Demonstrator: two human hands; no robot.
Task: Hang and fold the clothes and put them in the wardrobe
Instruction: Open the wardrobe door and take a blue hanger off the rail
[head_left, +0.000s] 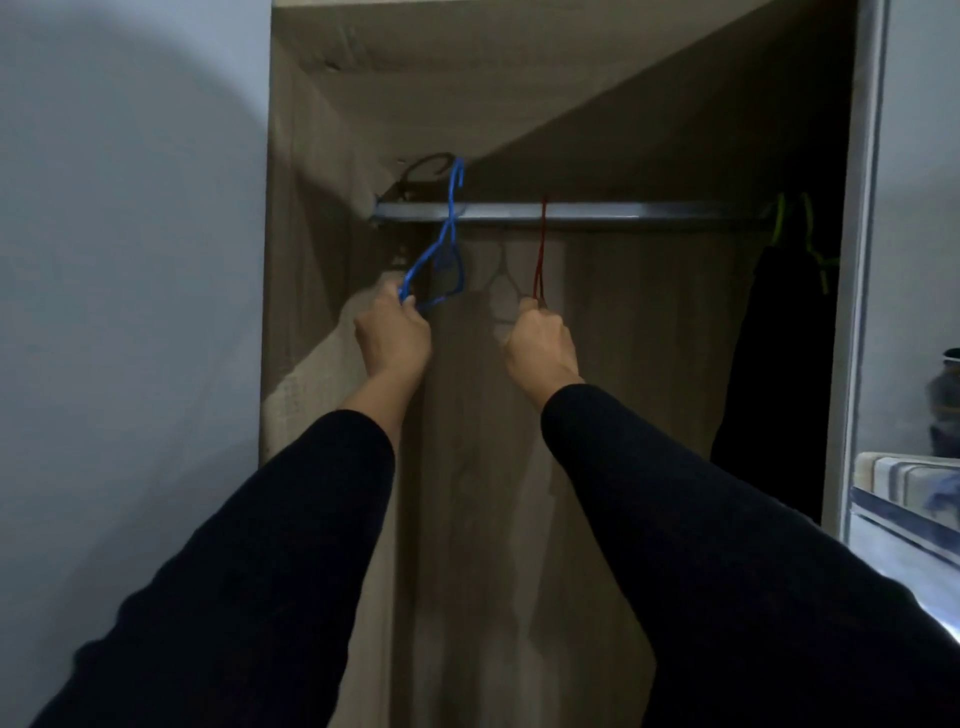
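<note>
Under the wardrobe rail (545, 211), both hands are reaching up: the left hand (393, 335) is gripping the blue hanger (448, 236), tilted, its hook above the rail, while the right hand (540, 343) is clenching the red hanger (541, 249), hanging vertically directly above it.

A plain pale wall (119, 270) fills the nine o'clock side, dimly lit, with a broad soft shadow across it. At three o'clock a light metal frame (868, 249) runs upright; beyond it, brighter light falls on striped bedding (904, 480).
</note>
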